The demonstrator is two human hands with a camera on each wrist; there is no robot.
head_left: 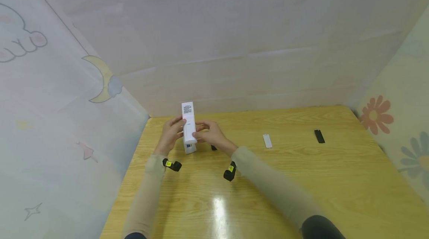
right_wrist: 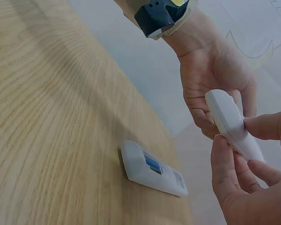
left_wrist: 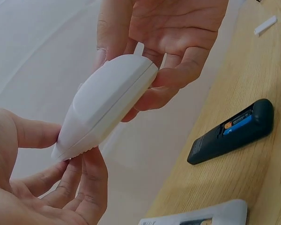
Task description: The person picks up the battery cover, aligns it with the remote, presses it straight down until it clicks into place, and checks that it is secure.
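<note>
Both hands hold a white remote control [head_left: 189,123] up over the far left of the table, its labelled back facing the head view. My left hand [head_left: 169,136] grips it along the left side, thumb on the back. From the right, my right hand [head_left: 213,135] pinches its lower end between thumb and fingers. Beneath lies a second white remote [right_wrist: 152,171], its battery compartment uncovered and a blue battery showing. A black remote [left_wrist: 232,133] lies beside it with batteries exposed; in the head view my right hand mostly hides it.
Farther right on the wooden table [head_left: 261,190] lie a white battery cover [head_left: 267,141] and a black battery cover [head_left: 319,136]. Cloth-covered walls [head_left: 234,64] stand along the back and both sides. Each wrist carries a small black camera [head_left: 229,172].
</note>
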